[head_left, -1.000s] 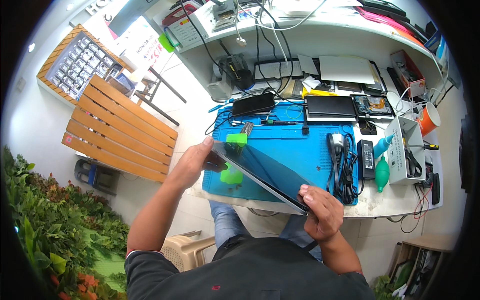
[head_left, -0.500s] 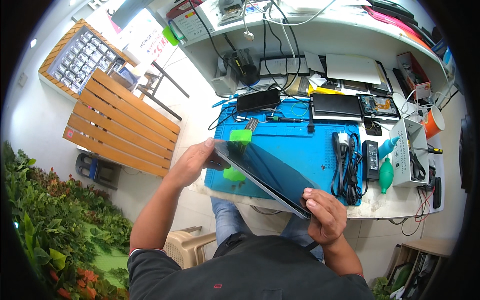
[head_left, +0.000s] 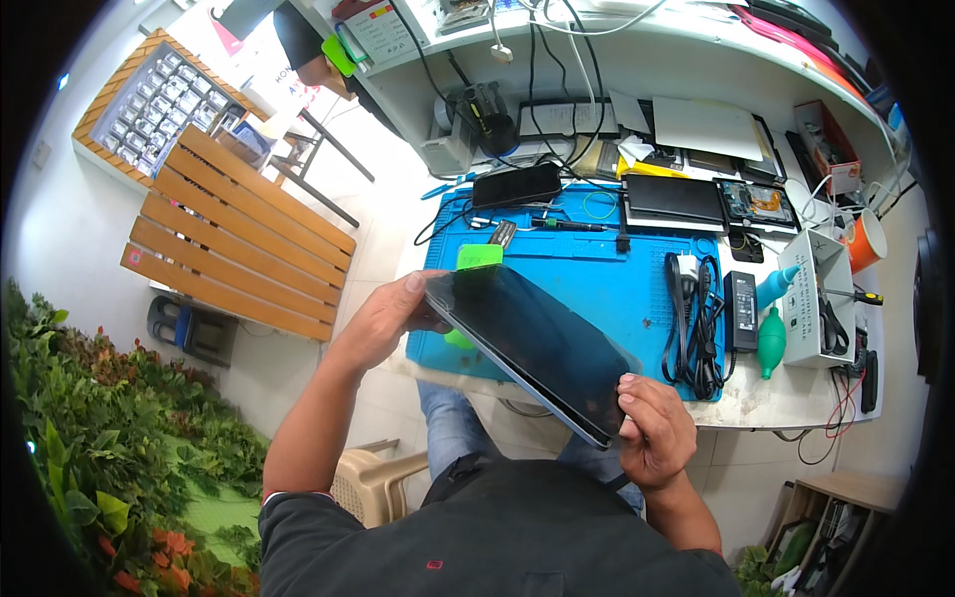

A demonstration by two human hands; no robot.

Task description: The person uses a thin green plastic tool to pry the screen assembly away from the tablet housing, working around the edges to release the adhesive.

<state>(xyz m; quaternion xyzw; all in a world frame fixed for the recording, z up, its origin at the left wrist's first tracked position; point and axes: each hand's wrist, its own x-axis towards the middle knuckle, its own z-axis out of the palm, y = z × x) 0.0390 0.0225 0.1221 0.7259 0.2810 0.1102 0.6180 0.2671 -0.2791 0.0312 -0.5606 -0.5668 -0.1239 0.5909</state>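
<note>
A dark, glossy tablet [head_left: 537, 343] is held aslant above the near edge of the blue work mat [head_left: 637, 298]. Its screen faces up, and a narrow dark gap shows between the screen and the pale frame along the near side. My left hand [head_left: 386, 316] grips the far left corner, thumb on top and fingers underneath. At the lower right end, my right hand [head_left: 657, 426] pinches the edge between thumb and curled fingers. Partly hidden behind the tablet, a lime-green piece [head_left: 480, 257] lies on the mat.
Across the back of the mat lie a black phone [head_left: 517, 191], a green-black screwdriver [head_left: 569, 225] and an opened device [head_left: 756, 204]. A coiled black cable [head_left: 696, 328], power adapter [head_left: 739, 310], green air blower [head_left: 771, 343] and white box [head_left: 816, 303] stand at right.
The tablet has tilted so more of its screen faces me. My right hand has shifted slightly right and down with its end. Part of another person now shows at the top left.
</note>
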